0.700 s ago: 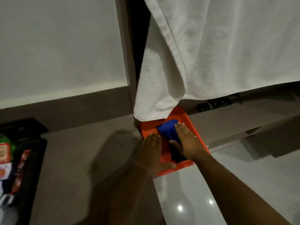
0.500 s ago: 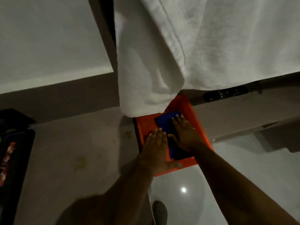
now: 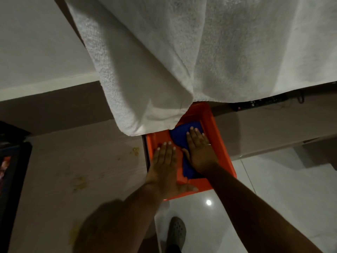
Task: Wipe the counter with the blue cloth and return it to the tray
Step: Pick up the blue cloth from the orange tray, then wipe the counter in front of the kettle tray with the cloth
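Blue cloth sits inside orange tray, bunched along tray's middle, running from far end back toward near wall. Tray rests at right end of pale wood counter, near edge hanging a bit past counter edge over glossy white floor.

Right hand pressed flat on cloth, palm down, fingers straight and spread a little, not gripping anything; ring on one finger. Left hand also flat and open, palm down on tray's left side just beside cloth, fingers together, thumb stretched right along near rim. Not closed round anything (whether it touches cloth's edge: can't tell).

Big white towel hangs from above, covering far-left corner of tray and most of upper view. Yellowish crumbs/stains on counter left of tray, more smudges nearer. Dark tray w/ red packaging at far left edge, mostly cut off. Black remote lying on ledge far right, under towel hem. Grey perforated shoe on floor at bottom, betw. both forearms.
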Demonstrator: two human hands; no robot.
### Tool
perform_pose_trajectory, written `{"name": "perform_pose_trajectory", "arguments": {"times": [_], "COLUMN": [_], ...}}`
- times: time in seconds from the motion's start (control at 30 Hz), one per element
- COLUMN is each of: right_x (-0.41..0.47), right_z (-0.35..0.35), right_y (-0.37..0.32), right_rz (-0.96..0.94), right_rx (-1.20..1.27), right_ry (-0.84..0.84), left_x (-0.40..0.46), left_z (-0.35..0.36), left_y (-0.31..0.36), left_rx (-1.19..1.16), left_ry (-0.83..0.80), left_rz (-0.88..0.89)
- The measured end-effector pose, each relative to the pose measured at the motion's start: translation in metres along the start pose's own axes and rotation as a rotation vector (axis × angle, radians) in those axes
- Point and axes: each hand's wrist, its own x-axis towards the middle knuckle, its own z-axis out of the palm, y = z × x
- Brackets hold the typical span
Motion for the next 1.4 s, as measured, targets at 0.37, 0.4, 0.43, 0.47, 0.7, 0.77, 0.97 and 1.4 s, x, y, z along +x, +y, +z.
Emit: {"name": "perform_pose_trajectory", "arguments": {"times": [0.37, 0.4, 0.43, 0.47, 0.7, 0.77, 0.97, 1.4], "right_x": [0.004, -0.002, -0.008, -0.015, -0.094, -0.125, -0.198, -0.153], "right_z": [-0.025, -0.035, -0.046, -0.057, -0.104, -0.097, -0.013, 0.034], "right_y": [0.004, 0.002, -0.002, -0.008, -0.133, -0.178, -0.288, -0.34], "right_rz": [0.157, 0.18, 0.19, 0.186, 0.154, 0.128, -0.027, -0.106], "right_rx": [0.287, 0.334, 0.366, 0.392, 0.633, 0.693, 0.508, -0.168], "right_ry": [0.088, 0.154, 0.218, 0.269, 0.396, 0.349, -0.128, -0.026], "left_x": [-0.01, -0.016, -0.024, -0.034, -0.166, -0.223, -0.364, -0.4], "left_z": [-0.018, -0.022, -0.026, -0.03, -0.035, -0.02, 0.06, 0.129], "left_y": [-0.005, -0.005, -0.007, -0.011, -0.104, -0.128, -0.169, -0.231], "left_rx": [-0.08, -0.08, -0.07, -0.057, -0.178, -0.253, -0.233, -0.26], "left_ry": [0.072, 0.106, 0.146, 0.19, 0.415, 0.511, 0.592, 0.468], "left_rz": [0.042, 0.054, 0.064, 0.067, -0.222, -0.277, -0.505, -0.933]}}
